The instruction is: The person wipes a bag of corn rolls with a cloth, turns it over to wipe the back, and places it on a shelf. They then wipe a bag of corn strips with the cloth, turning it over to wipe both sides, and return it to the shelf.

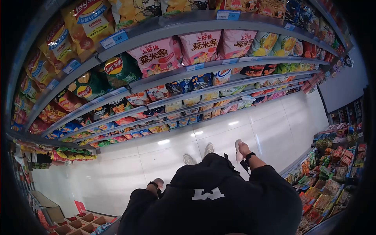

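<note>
Wears a loose black sweatshirt (235, 203) with a blocky white mark (207, 194) printed on the front. Has long black sleeves (262, 174) reaching to the wrists, short of the fingers. Carries a black band (250, 155) on the wrist just behind the fingers of the right hand (239, 150), with a thin black cord (245, 165) hanging beside it. Shows another dark band (152, 183) just behind the fingers of the left hand (158, 183). Wears light-coloured shoes (189, 159), seen well beyond the fingers of both hands.
</note>
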Demonstrator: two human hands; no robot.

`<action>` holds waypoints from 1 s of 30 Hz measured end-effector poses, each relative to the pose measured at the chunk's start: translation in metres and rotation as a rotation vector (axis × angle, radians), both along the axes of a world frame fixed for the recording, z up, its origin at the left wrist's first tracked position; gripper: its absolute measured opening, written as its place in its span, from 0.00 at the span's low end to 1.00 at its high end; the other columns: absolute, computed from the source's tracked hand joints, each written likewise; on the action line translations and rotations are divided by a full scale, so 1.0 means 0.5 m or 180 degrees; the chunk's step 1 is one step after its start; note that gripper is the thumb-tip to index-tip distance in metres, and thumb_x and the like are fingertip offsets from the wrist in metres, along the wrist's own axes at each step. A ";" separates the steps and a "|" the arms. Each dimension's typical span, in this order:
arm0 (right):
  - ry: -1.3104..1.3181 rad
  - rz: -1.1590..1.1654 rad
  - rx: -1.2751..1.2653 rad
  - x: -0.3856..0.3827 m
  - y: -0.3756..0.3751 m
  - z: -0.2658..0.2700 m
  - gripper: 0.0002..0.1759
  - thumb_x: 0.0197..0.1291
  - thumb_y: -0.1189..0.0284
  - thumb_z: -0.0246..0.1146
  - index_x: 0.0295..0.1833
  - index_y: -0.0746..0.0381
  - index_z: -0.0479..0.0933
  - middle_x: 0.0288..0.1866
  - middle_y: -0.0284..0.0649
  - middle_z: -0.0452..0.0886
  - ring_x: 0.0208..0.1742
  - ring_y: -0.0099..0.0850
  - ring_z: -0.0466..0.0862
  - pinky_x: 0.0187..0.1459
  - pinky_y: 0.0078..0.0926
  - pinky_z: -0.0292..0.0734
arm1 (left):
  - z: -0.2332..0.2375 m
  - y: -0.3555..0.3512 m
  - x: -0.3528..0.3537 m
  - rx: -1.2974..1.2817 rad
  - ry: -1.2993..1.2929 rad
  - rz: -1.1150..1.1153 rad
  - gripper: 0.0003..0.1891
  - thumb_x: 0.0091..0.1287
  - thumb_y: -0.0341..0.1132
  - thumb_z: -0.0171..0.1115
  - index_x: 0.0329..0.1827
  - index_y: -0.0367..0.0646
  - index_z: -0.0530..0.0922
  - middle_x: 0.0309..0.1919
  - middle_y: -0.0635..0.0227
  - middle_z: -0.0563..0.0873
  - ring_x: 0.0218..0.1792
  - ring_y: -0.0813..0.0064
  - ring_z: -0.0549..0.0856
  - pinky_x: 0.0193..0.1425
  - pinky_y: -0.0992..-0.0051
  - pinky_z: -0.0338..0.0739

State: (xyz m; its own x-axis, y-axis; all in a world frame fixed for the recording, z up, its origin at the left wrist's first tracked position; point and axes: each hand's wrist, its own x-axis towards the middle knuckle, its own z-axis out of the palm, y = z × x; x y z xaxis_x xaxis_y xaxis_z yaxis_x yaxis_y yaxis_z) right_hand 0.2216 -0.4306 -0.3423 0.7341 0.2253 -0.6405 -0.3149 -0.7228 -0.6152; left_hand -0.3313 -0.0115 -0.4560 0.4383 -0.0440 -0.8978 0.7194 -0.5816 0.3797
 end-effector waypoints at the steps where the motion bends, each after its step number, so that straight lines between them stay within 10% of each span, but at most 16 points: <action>1: -0.0522 0.0469 -0.0628 -0.019 -0.059 -0.032 0.28 0.81 0.54 0.50 0.67 0.68 0.74 0.55 0.58 0.86 0.55 0.53 0.88 0.55 0.46 0.84 | 0.004 -0.037 -0.035 -0.0083 0.0092 -0.0265 0.08 0.66 0.33 0.61 0.42 0.42 0.86 0.30 0.62 0.89 0.31 0.59 0.88 0.35 0.60 0.82; 6: -0.0265 0.0510 -0.1651 -0.080 -0.162 0.031 0.39 0.76 0.56 0.57 0.76 0.73 0.52 0.58 0.68 0.83 0.64 0.57 0.84 0.65 0.48 0.79 | 0.024 -0.099 -0.043 -0.0147 -0.0665 -0.1138 0.05 0.70 0.30 0.60 0.44 0.39 0.81 0.31 0.62 0.87 0.30 0.63 0.89 0.27 0.64 0.81; 9: -0.0441 -0.0020 -0.1114 -0.077 -0.110 0.101 0.38 0.73 0.61 0.65 0.73 0.73 0.56 0.56 0.65 0.84 0.61 0.56 0.85 0.64 0.44 0.80 | 0.059 -0.056 0.005 -0.0232 0.0545 0.2696 0.09 0.72 0.32 0.58 0.51 0.41 0.80 0.35 0.61 0.88 0.30 0.65 0.90 0.26 0.66 0.81; 11: -0.0915 0.0196 -0.0976 -0.029 -0.107 0.002 0.47 0.60 0.56 0.76 0.71 0.75 0.61 0.53 0.63 0.85 0.57 0.55 0.87 0.58 0.44 0.83 | 0.133 -0.026 0.088 -0.0122 0.0292 0.3717 0.12 0.72 0.33 0.56 0.55 0.42 0.80 0.37 0.60 0.88 0.30 0.66 0.90 0.25 0.66 0.80; 15: -0.1322 0.0578 -0.0334 0.087 0.029 -0.042 0.46 0.51 0.51 0.81 0.63 0.76 0.75 0.53 0.61 0.86 0.55 0.51 0.88 0.56 0.42 0.84 | 0.212 0.064 0.240 0.0666 -0.0910 0.3328 0.15 0.73 0.34 0.58 0.57 0.37 0.80 0.38 0.57 0.90 0.33 0.65 0.92 0.36 0.67 0.86; 21: -0.1199 0.1371 0.0733 0.197 0.302 0.116 0.26 0.67 0.62 0.71 0.63 0.68 0.79 0.52 0.54 0.88 0.52 0.48 0.89 0.53 0.40 0.82 | 0.420 0.162 0.476 0.1491 -0.2759 0.2871 0.17 0.76 0.36 0.59 0.61 0.36 0.81 0.39 0.56 0.90 0.39 0.66 0.91 0.46 0.67 0.85; 30: -0.1341 0.1442 0.3270 0.135 0.639 0.629 0.23 0.74 0.72 0.62 0.71 0.64 0.72 0.61 0.49 0.84 0.64 0.39 0.83 0.65 0.32 0.74 | 0.857 0.209 0.709 0.1276 -0.4446 0.3111 0.20 0.79 0.31 0.60 0.71 0.36 0.73 0.63 0.56 0.84 0.62 0.68 0.85 0.65 0.71 0.80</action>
State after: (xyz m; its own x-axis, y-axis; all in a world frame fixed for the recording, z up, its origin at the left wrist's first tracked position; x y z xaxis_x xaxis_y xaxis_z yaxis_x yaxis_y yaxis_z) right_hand 0.2888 -0.1114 -0.0276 0.5649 0.7826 0.2616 0.2061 0.1731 -0.9631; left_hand 0.0232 0.0931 -0.0275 0.5512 0.7946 0.2545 0.1192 -0.3770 0.9185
